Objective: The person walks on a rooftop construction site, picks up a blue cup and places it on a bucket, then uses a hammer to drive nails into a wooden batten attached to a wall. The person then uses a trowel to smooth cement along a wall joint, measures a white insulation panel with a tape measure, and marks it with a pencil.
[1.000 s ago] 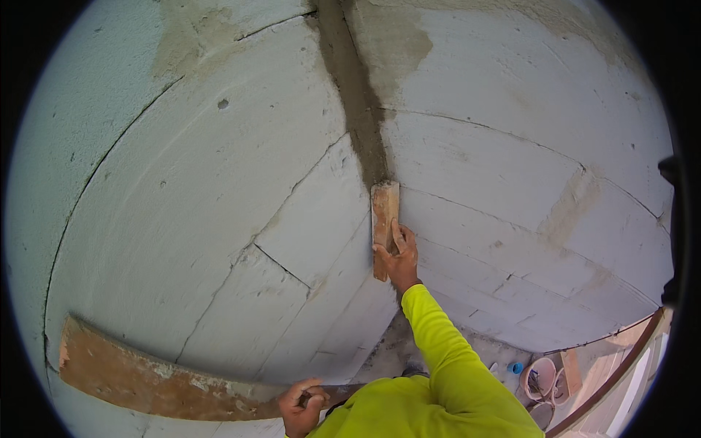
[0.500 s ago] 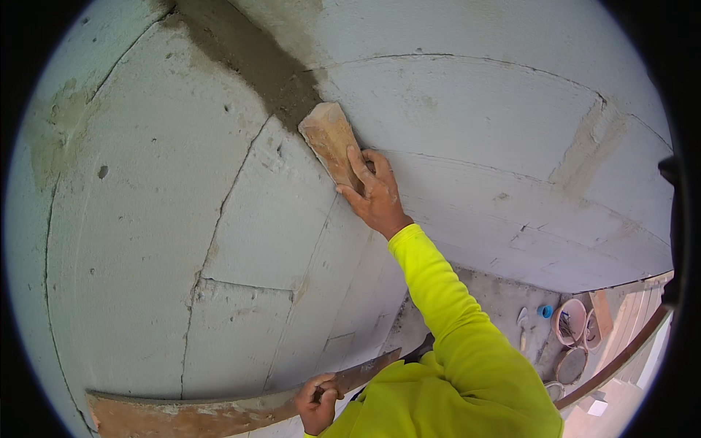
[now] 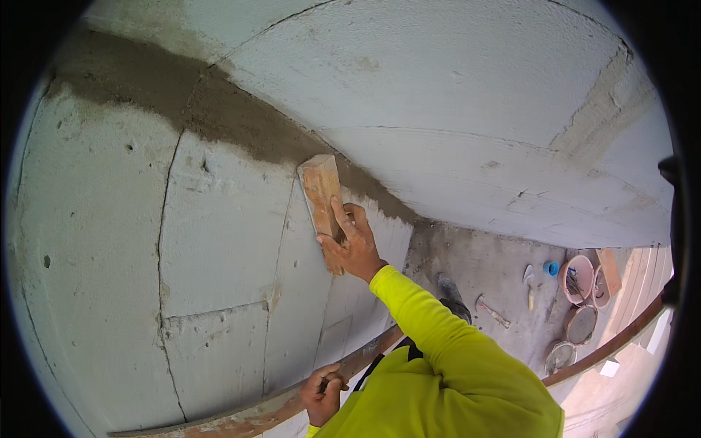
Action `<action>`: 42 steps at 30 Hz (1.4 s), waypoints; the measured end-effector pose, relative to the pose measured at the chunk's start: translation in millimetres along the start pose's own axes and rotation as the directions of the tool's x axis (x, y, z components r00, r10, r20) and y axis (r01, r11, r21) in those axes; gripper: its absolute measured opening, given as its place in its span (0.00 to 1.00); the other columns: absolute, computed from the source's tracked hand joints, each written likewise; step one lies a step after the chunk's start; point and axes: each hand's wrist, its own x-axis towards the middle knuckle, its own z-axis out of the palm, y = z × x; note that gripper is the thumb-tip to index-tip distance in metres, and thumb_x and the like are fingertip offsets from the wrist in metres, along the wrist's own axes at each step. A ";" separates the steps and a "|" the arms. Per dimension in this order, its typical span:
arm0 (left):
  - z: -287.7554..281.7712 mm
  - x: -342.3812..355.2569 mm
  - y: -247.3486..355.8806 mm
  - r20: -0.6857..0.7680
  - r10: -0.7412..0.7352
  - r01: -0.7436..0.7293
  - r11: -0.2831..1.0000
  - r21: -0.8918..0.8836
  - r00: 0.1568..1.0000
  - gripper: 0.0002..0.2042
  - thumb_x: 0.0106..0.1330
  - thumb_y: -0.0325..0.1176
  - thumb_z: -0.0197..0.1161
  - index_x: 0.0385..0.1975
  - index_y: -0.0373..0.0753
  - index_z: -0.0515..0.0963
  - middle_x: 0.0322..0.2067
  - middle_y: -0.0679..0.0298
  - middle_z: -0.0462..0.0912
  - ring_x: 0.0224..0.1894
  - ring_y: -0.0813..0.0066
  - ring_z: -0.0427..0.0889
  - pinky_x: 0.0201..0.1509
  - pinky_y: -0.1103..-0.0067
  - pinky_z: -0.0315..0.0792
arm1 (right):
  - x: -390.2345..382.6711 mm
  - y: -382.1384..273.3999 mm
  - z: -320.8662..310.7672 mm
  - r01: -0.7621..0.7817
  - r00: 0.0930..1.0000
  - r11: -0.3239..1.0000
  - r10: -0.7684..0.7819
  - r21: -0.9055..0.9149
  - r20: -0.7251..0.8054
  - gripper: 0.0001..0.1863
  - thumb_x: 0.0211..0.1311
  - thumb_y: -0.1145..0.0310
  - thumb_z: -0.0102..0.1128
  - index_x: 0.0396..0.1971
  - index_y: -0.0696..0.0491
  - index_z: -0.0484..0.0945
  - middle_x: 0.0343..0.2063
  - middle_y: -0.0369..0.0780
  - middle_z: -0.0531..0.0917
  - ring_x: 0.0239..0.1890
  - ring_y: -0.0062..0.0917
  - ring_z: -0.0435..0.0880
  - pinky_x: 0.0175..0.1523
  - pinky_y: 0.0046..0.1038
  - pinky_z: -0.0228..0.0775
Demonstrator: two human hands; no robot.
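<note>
Wooden block (image 3: pixel 320 191), gripped, juts past the right fingers (image 3: pixel 339 212).

Bright yellow-green top (image 3: pixel 467 387), long right sleeve (image 3: pixel 416 301), softly creased fabric

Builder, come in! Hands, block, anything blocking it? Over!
Right hand gripping wooden block at dark wall strip. Left hand curled near long plank. Tools on floor, away from block.

Up against the flat pale masonry wall (image 3: pixel 212 248) sat the oblong brown wooden block (image 3: pixel 320 193), under the bare right hand (image 3: pixel 355 247); away right, the round pink bucket (image 3: pixel 583 269) stood beside the round blue cup (image 3: pixel 551 269)!
</note>
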 end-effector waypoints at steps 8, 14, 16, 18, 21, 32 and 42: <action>3.5 -4.0 -8.8 -0.044 -0.119 0.119 0.993 0.003 0.992 0.10 0.66 0.21 0.52 0.44 0.29 0.77 0.25 0.58 0.81 0.25 0.77 0.78 0.31 0.79 0.75 | -83.3 121.6 15.4 -0.819 0.435 0.405 0.900 0.406 -0.020 0.42 0.56 0.60 0.70 0.68 0.58 0.63 0.38 0.44 0.84 0.31 0.29 0.84 0.38 0.28 0.77; -3.4 -5.7 -26.7 -0.032 -0.247 0.248 0.968 0.039 0.969 0.10 0.65 0.20 0.52 0.43 0.29 0.77 0.24 0.58 0.81 0.26 0.76 0.79 0.32 0.79 0.76 | -73.4 175.0 18.8 -0.759 0.377 0.323 0.926 0.566 -0.023 0.40 0.59 0.67 0.68 0.70 0.56 0.60 0.33 0.40 0.85 0.30 0.22 0.83 0.30 0.25 0.75; -3.9 -9.0 -31.0 -0.052 -0.291 0.293 0.956 0.031 0.955 0.11 0.64 0.19 0.52 0.43 0.29 0.77 0.24 0.58 0.81 0.26 0.76 0.80 0.32 0.80 0.75 | -50.5 177.3 14.8 -0.803 0.370 0.277 0.926 0.528 0.077 0.39 0.60 0.69 0.67 0.70 0.57 0.59 0.32 0.37 0.85 0.28 0.19 0.81 0.28 0.24 0.72; -3.0 -11.2 -34.7 -0.055 -0.327 0.328 0.945 0.010 0.944 0.11 0.64 0.19 0.52 0.43 0.29 0.78 0.24 0.59 0.81 0.27 0.76 0.80 0.33 0.80 0.75 | -42.0 164.9 8.6 -0.802 0.394 0.270 0.910 0.533 0.131 0.41 0.60 0.69 0.68 0.71 0.57 0.58 0.32 0.35 0.84 0.28 0.17 0.79 0.29 0.22 0.71; -1.1 -11.8 -40.9 -0.019 -0.358 0.357 0.933 -0.041 0.933 0.11 0.64 0.19 0.53 0.43 0.30 0.78 0.24 0.60 0.82 0.27 0.78 0.80 0.34 0.80 0.75 | -32.5 130.7 7.4 -0.726 0.510 0.361 0.854 0.585 0.106 0.44 0.58 0.66 0.70 0.71 0.58 0.56 0.33 0.34 0.82 0.29 0.14 0.75 0.32 0.19 0.70; -9.3 -18.1 -48.5 0.056 -0.263 0.267 0.958 -0.103 0.963 0.11 0.65 0.20 0.54 0.46 0.28 0.79 0.28 0.62 0.82 0.30 0.80 0.80 0.38 0.81 0.74 | 23.5 -60.4 19.6 -0.347 0.924 0.921 0.368 0.178 -0.102 0.42 0.56 0.66 0.71 0.71 0.50 0.61 0.41 0.44 0.72 0.42 0.27 0.73 0.47 0.25 0.69; -22.7 -13.5 -32.2 0.121 0.048 -0.043 0.998 -0.046 0.992 0.12 0.66 0.21 0.56 0.47 0.29 0.79 0.27 0.64 0.82 0.31 0.81 0.79 0.40 0.82 0.75 | 57.8 -105.2 4.3 0.293 0.953 0.942 -0.301 -0.162 -0.029 0.40 0.53 0.67 0.70 0.68 0.51 0.65 0.52 0.56 0.70 0.52 0.48 0.71 0.58 0.44 0.65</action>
